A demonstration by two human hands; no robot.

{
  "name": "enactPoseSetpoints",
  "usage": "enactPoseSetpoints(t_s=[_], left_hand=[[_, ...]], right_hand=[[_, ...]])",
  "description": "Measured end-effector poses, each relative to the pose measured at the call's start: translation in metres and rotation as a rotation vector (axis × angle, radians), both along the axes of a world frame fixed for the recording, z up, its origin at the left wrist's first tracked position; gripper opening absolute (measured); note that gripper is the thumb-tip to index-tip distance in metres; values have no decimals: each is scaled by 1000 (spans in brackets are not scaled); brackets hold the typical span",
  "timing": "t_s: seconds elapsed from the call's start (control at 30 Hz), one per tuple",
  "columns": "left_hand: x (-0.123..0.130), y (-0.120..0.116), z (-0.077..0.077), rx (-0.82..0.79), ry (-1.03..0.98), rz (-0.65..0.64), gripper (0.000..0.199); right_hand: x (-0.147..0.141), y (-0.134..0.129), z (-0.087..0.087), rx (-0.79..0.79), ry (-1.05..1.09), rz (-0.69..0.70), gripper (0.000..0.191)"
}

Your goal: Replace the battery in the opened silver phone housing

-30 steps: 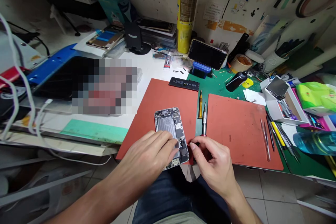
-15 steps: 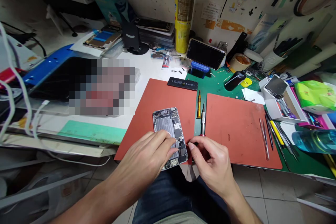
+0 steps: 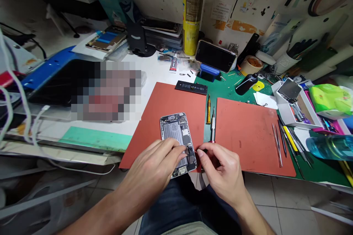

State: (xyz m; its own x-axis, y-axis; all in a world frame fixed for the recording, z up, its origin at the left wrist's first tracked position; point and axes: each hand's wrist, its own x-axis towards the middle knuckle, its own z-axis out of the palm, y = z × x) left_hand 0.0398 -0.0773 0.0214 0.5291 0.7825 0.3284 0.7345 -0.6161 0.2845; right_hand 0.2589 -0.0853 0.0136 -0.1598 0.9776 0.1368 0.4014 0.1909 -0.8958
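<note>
An opened smartphone lies tilted on the left red-brown mat, its metal frame and circuit parts exposed. My left hand rests over its lower left part, thumb and fingertips pinched together above the inner parts; whatever they grip is too small to tell. Beside the phone's right edge, my right hand is closed, thumb against index finger, with a small dark bit showing at the tips. A phone battery lies at the mat's top edge. Between the mats are a gold screwdriver and a silver screwdriver.
Tweezers lie on the right mat, near several pen-like tools. Behind stand a yellow spray can, a phone on a blue stand and a black bottle. A blue clear bottle lies at right; white cables hang left.
My left fingertips have shifted very slightly to the right over the phone. My right hand and the tools look the same; the whole view has slid a little.
</note>
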Motion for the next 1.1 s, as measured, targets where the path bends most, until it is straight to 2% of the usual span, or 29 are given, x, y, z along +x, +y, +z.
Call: enactPoseSetpoints(t_s=[0.13,0.5,0.83,1.1], left_hand=[[-4,1,0,9,-11,4,33],[-6,-2,2,-64,-55,-42,25],[-6,0,-4,-26,-102,-72,24],[-4,3,-2,-17,-117,-73,28]], right_hand=[[0,1,0,5,-6,-7,17],[1,-1,-1,5,-41,-8,17],[-1,0,-1,2,-60,7,14],[-2,-1,0,69,-129,10,14]])
